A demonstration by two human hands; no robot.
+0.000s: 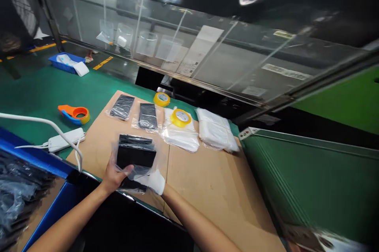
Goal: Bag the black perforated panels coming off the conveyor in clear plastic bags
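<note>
A bundle of flat black rectangular pieces in clear plastic bags [136, 155] is held up above the cardboard near the front edge. My bare left hand [117, 173] grips its lower left side, thumb on the front and the fingers mostly hidden behind. On the lower right, my right hand [155, 181] in a white glove closes on the bagged pieces, its fingers partly covered by plastic. Beyond them, a bagged black piece [122, 106] and another bagged black piece [147, 116] lie flat on the cardboard sheet [201, 181].
Clear bags [180, 137] lie stacked under a yellow tape roll [180, 117], beside a white bag pack [217, 129]. Another tape roll [162, 98], an orange tape dispenser [75, 114] and a white power strip [65, 140] lie leftward. A blue bin [50, 161] stands at left.
</note>
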